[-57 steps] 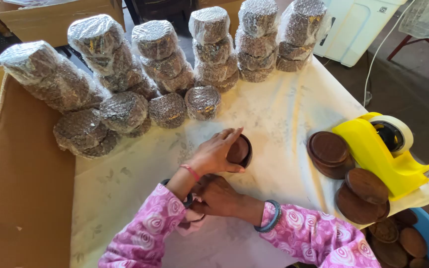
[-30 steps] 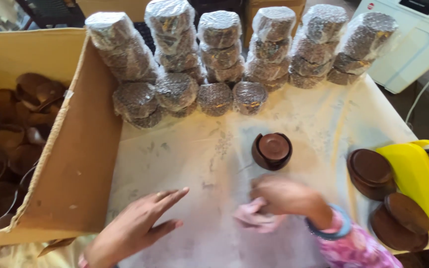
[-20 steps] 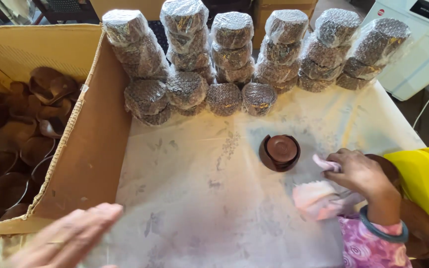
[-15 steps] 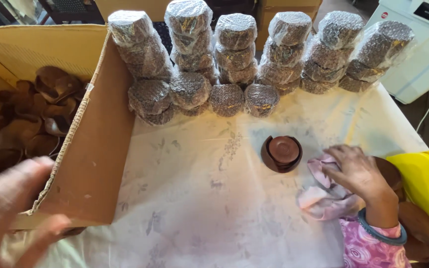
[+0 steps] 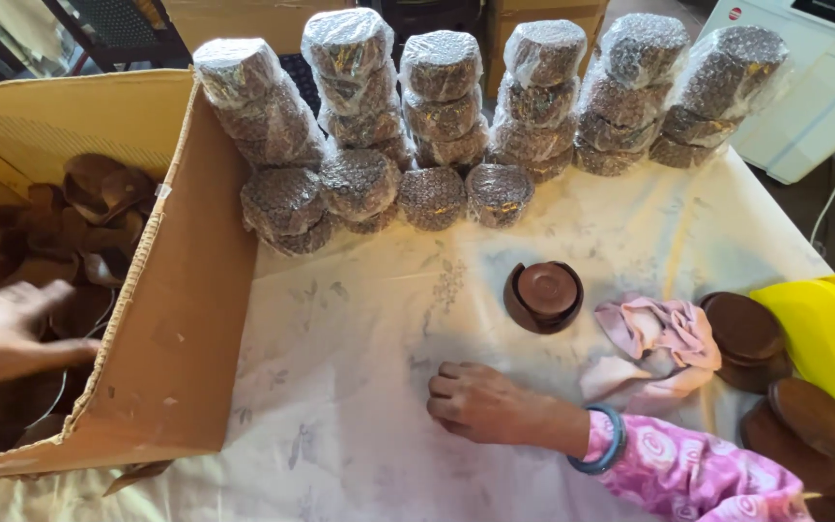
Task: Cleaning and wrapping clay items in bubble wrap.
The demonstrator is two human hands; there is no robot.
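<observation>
Pale cloth with a faint leaf print (image 5: pixel 359 319) covers a table seen from above, with a white appliance (image 5: pixel 814 77) at the far right edge. Along the back stand six tall stacks of round dark bowls wrapped in clear bubble film (image 5: pixel 442 92), and in front of them lie four shorter wrapped bundles (image 5: pixel 432 196). An open brown cardboard box (image 5: pixel 190 319) sits at the left, holding loose dark brown bowls (image 5: pixel 99 188). The left hand (image 5: pixel 7 333), blurred, reaches into the box over them with fingers spread and nothing clearly gripped. The right hand (image 5: pixel 485 401) rests on the cloth, fingers loosely curled and empty, a blue bangle at the wrist of a pink flowered sleeve. Beyond it stands one unwrapped brown bowl (image 5: pixel 545 295), apart from the hand. A crumpled pink rag (image 5: pixel 654 343) lies just right of the bowl. Further right, flat brown lids (image 5: pixel 746 329) are piled beside a yellow tape dispenser (image 5: pixel 828 338).
</observation>
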